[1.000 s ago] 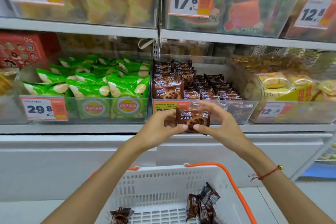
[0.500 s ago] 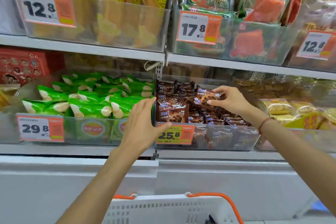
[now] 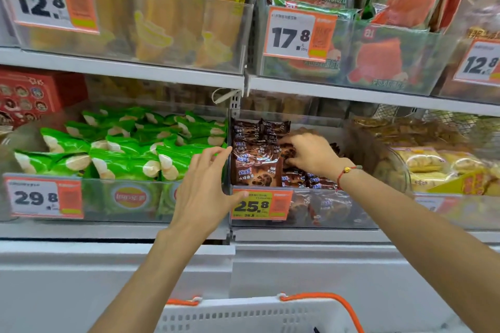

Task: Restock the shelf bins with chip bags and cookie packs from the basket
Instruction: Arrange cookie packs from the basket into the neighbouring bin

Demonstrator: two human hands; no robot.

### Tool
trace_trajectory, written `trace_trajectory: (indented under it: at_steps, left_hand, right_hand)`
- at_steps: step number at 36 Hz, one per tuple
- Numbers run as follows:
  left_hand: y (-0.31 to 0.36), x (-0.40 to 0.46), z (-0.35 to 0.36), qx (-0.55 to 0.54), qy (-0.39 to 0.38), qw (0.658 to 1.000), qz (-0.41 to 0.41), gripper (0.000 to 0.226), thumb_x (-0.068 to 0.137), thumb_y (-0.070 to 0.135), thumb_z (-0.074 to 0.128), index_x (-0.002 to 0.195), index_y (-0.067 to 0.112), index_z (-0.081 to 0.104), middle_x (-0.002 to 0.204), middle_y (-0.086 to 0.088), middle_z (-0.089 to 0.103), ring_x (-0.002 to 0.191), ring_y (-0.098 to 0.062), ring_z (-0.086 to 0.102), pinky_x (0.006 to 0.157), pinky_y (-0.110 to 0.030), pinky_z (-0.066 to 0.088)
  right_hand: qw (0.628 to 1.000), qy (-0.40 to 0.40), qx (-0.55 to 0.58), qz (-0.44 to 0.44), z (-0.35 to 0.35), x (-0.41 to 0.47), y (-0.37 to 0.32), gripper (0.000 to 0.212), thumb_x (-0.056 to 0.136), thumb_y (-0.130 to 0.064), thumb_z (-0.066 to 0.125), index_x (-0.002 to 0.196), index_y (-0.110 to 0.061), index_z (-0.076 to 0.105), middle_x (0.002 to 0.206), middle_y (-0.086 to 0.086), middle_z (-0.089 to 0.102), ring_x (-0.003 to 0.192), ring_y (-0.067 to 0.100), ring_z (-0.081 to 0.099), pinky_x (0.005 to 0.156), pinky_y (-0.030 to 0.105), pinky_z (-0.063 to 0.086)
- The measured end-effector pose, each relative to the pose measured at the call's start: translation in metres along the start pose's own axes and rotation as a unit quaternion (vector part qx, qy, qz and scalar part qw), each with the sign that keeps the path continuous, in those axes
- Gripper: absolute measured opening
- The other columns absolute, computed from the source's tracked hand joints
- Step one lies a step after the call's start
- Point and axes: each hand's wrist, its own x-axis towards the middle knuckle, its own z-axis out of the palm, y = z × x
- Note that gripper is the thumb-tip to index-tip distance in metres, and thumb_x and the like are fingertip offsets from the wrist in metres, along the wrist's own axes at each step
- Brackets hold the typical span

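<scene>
Shop shelving fills the view. Inside the clear cookie bin (image 3: 303,208), the right hand (image 3: 311,155) pinches a chocolate cookie pack (image 3: 287,153) over the stacked row, nearer than the left hand (image 3: 205,189), whose fingers are spread at the bin's front corner.

Your way into clear plastic cookie bin (image 3: 332,208) at frame centre: open top only, under white upper shelf edge (image 3: 351,93). Left half blocked by upright brown cookie packs (image 3: 255,167); your right hand (image 3: 311,155) fills gap beside them. Your left hand (image 3: 204,192) covers bin's front left corner. Green chip bags (image 3: 130,151) crowd left neighbour to brim.
</scene>
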Motion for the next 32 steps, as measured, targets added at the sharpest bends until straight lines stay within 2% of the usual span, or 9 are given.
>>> trace_trajectory:
  at_steps: [5,10,17,21,25,29,32]
  left_hand:
    - [0.0,0.0,0.0,0.005,0.001,1.0,-0.002,0.092,0.072,0.049,0.077,0.148,0.028,0.029,0.14,0.012,0.035,0.128,-0.009,0.029,0.097,-0.025,0.036]
    - [0.0,0.001,0.0,0.005,0.003,1.0,-0.003,0.091,0.072,0.049,0.077,0.147,0.028,0.03,0.139,0.012,0.036,0.126,-0.008,0.029,0.095,-0.024,0.037]
    - [0.003,0.0,0.001,0.005,-0.007,1.0,-0.017,0.091,0.074,0.049,0.076,0.148,0.027,0.028,0.141,0.01,0.035,0.127,-0.011,0.03,0.099,-0.026,0.035]
    - [0.004,-0.001,0.001,0.005,-0.006,1.0,-0.024,0.091,0.075,0.046,0.076,0.148,0.025,0.026,0.144,0.008,0.034,0.13,-0.013,0.029,0.104,-0.028,0.032]
    - [0.008,-0.003,0.002,-0.008,-0.006,0.999,-0.038,0.093,0.073,0.042,0.078,0.147,0.023,0.026,0.144,0.007,0.035,0.131,-0.014,0.03,0.105,-0.029,0.032]
    - [0.019,-0.01,0.0,-0.033,0.036,0.998,-0.034,0.08,0.071,0.035,0.08,0.138,0.022,0.037,0.135,0.005,0.044,0.123,-0.014,0.04,0.096,-0.029,0.036]
    - [0.03,-0.023,0.0,-0.048,0.072,0.996,-0.004,0.054,0.075,0.031,0.075,0.121,0.023,0.049,0.118,0.008,0.053,0.107,-0.014,0.05,0.08,-0.026,0.039]
  right_hand:
    - [0.999,0.035,0.019,0.021,0.003,0.001,0.001,0.043,0.085,-0.021,0.067,0.126,-0.032,0.058,0.126,-0.003,0.063,0.111,0.024,0.061,0.092,0.041,0.05]
    - [0.998,0.033,0.018,0.049,0.012,0.001,-0.001,0.041,0.086,-0.027,0.067,0.125,-0.034,0.059,0.124,0.0,0.065,0.108,0.026,0.062,0.089,0.041,0.052]
    - [0.998,0.021,0.029,0.047,0.018,-0.003,-0.001,0.043,0.088,-0.023,0.065,0.129,-0.032,0.057,0.129,0.001,0.061,0.113,0.025,0.059,0.088,0.04,0.051]
    - [0.999,-0.017,0.044,0.025,0.009,-0.005,0.002,0.057,0.084,-0.02,0.07,0.136,-0.029,0.051,0.138,0.002,0.053,0.124,0.025,0.05,0.094,0.04,0.047]
    - [0.997,0.021,0.071,0.022,-0.004,-0.029,0.005,0.066,0.082,-0.014,0.07,0.142,-0.024,0.043,0.14,0.007,0.05,0.129,0.028,0.04,0.104,0.041,0.037]
    - [0.984,0.085,0.151,0.044,-0.023,-0.073,-0.001,0.052,0.083,-0.016,0.071,0.132,-0.022,0.055,0.128,0.003,0.056,0.122,0.022,0.044,0.102,0.036,0.037]
    - [0.965,0.111,0.228,0.064,-0.032,-0.11,-0.019,0.032,0.082,-0.015,0.072,0.112,-0.024,0.065,0.109,-0.003,0.064,0.103,0.015,0.056,0.087,0.03,0.046]
